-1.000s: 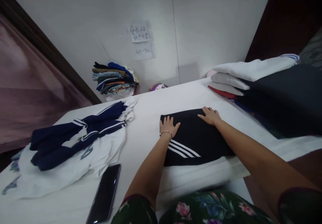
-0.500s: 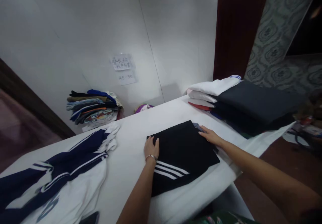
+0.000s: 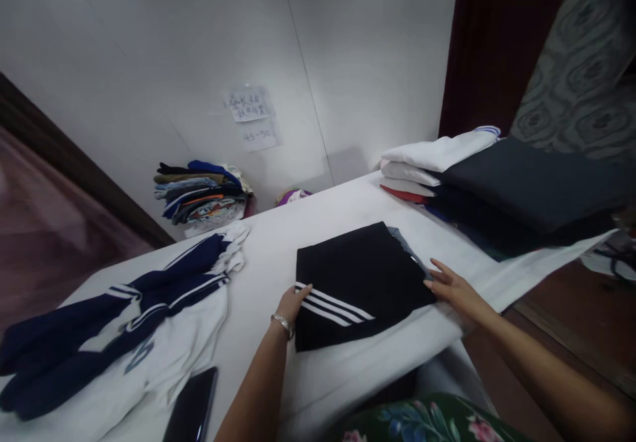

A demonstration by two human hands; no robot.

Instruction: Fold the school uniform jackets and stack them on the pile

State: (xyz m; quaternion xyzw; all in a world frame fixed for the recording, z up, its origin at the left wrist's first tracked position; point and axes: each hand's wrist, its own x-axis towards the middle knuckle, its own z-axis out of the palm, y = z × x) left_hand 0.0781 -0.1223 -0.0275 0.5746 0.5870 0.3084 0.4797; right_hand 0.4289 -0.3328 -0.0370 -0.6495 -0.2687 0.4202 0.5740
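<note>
A folded black garment [image 3: 358, 263] with three white diagonal stripes lies flat on the white table [image 3: 268, 250], a bit of grey cloth showing along its right edge. My left hand [image 3: 292, 304], a bangle on its wrist, pinches the garment's left edge by the stripes; the thumb lies on top and the other fingers are mostly hidden. At the opposite edge is my right hand [image 3: 453, 291], its fingers apart and a fingertip at or very close to the cloth.
Left lies a rumpled navy and white garment [image 3: 163, 316], with a black phone [image 3: 191, 405] below it. Folded clothes [image 3: 536, 183] are stacked at the right. Another clothes pile [image 3: 203, 197] and a purple-and-white item [image 3: 293, 195] stand by the wall behind the table.
My left hand has slid down from the garment's upper left corner to its left edge. My right hand has moved down and outward from the upper right corner. The view has shifted.
</note>
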